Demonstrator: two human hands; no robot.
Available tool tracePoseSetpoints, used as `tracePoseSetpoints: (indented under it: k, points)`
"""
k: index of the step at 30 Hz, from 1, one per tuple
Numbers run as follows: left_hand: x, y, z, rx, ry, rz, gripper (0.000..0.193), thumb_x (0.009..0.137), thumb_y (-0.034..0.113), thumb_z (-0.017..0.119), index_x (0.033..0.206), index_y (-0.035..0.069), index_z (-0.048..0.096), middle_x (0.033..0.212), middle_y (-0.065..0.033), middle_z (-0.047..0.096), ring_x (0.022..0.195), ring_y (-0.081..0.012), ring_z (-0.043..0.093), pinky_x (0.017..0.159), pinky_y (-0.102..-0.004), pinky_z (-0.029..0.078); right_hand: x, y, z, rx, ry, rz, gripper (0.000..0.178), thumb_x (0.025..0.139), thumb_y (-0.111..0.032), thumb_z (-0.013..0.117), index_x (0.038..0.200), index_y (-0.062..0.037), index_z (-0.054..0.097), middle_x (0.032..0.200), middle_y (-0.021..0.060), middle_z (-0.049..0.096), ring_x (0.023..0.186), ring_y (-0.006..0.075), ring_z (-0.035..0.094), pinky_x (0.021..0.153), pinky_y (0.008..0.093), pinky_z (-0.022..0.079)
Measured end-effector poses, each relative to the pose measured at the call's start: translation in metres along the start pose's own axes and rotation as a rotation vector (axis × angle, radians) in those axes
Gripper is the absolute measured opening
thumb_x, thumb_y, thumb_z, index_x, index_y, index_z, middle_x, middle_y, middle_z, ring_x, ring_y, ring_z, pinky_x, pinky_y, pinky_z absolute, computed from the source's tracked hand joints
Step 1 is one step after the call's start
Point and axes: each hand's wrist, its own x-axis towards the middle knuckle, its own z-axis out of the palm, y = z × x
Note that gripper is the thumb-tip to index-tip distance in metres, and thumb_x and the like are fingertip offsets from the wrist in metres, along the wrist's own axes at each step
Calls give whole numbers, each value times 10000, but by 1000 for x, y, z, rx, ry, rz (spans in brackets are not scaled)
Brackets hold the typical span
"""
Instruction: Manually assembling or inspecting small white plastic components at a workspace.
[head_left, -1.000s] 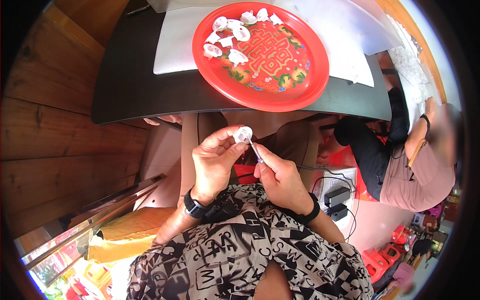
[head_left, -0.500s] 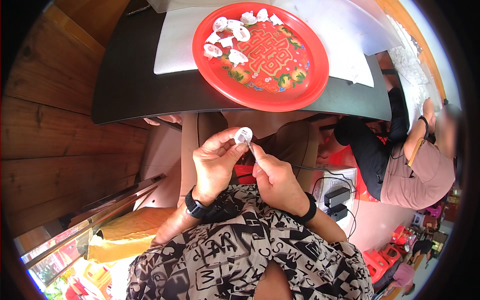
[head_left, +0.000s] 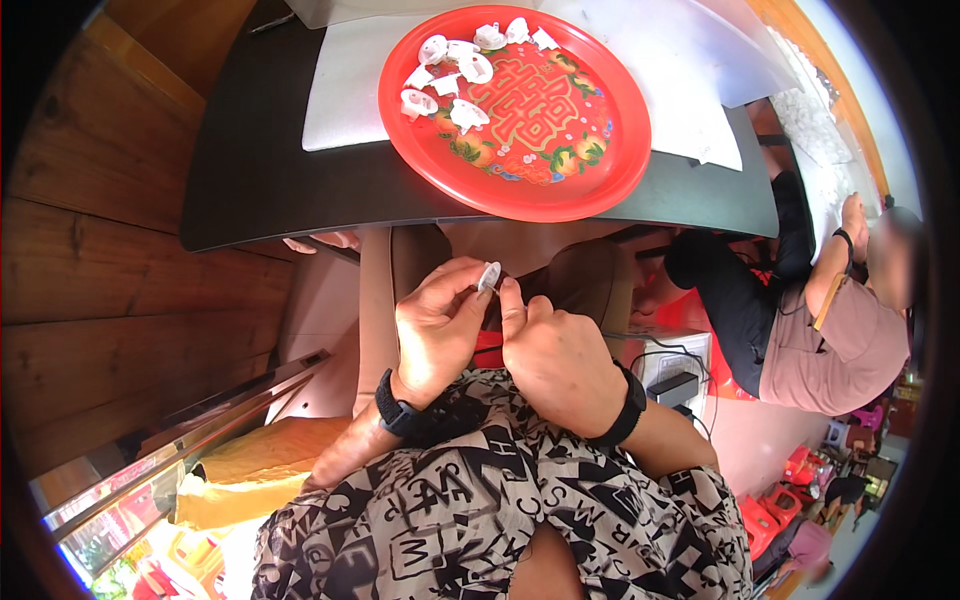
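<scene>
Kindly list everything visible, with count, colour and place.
Flat tabletop: one, black, top
Flat sheet: one, white, on tabletop
Oval plastic tray: one, red, over sheet
Small plastic pieces: about ten, white, in tray
Round plastic piece: one, white, centre
Thin metal tool: one, silver, mostly hidden, centre
Boxy adapters: two, black, centre right
Wooden plank wall: one, brown, left
Seated person: one, pink shirt, right
Plastic stools: several, red, lower right
Left hand: one, bare, pinching round piece
Right hand: one, bare, holding tool

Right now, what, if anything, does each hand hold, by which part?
The left hand pinches a white piece by its lower edge; whatever the right hand holds is unclear.
</scene>
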Motion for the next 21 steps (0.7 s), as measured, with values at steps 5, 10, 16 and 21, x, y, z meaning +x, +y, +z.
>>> tracePoseSetpoints:
  k: [5, 10, 16, 21]
  points:
    - [4, 2, -3, 159, -68, 18, 194, 785, -125, 583, 953, -42, 633, 1021, -116, 617, 877, -148, 607, 764, -256, 512, 4, 3, -12, -280, 56, -189, 434, 716, -43, 565, 1082, 185, 507, 604, 109, 528, 520, 184, 570, 413, 267, 439]
    - [8, 9, -7, -105, -82, -110, 222, 794, -112, 582, 1002, -44, 619, 1026, -128, 621, 897, -150, 603, 760, -252, 511, 4, 16, -7, -82, 88, -139, 454, 718, -38, 560, 1135, 130, 499, 690, 116, 547, 541, 205, 572, 459, 306, 458]
    - [14, 6, -22, -472, -137, -165, 231, 827, -80, 547, 1053, -53, 589, 1079, -177, 611, 903, -193, 608, 743, -287, 500, -10, 29, 3, 562, 233, -105, 558, 721, 23, 560, 1268, -10, 456, 738, 112, 513, 575, 276, 556, 512, 366, 468]
    - [13, 6, -20, -520, -139, -139, 207, 843, -66, 556, 1045, -44, 598, 1032, -146, 627, 815, -153, 608, 716, -272, 513, -19, 24, 2, 465, 266, -34, 551, 723, -11, 587, 1262, -18, 475, 712, 98, 497, 544, 259, 544, 484, 363, 459]
